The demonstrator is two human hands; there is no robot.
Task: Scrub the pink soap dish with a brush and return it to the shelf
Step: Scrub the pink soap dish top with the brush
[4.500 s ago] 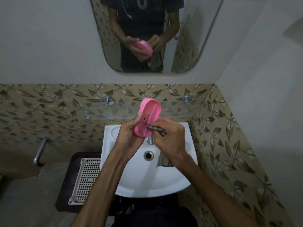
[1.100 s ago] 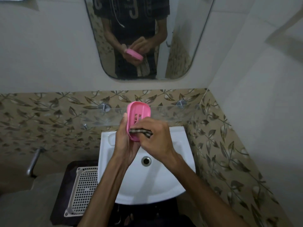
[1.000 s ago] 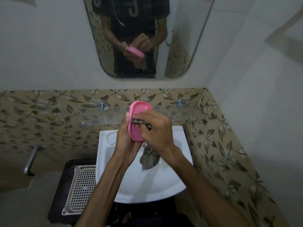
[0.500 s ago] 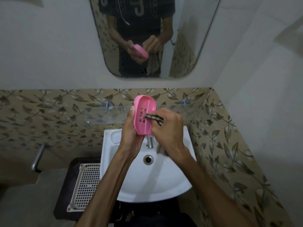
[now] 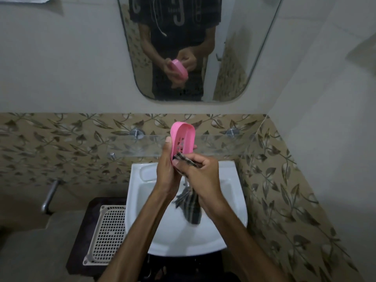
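Lower now, your right hand pinches the checked cloth inside the pink soap dish, gripped upright by your left hand above the sink; work every drain slot.

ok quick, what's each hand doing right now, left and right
Left hand: closed around the pink soap dish, holding it on edge above the sink.
Right hand: closed on a striped cloth, pressing it into the dish.

The shirt reflected in the mirror, top centre of the frame, bears large pale characters, mirrored and cropped, too unclear to read.
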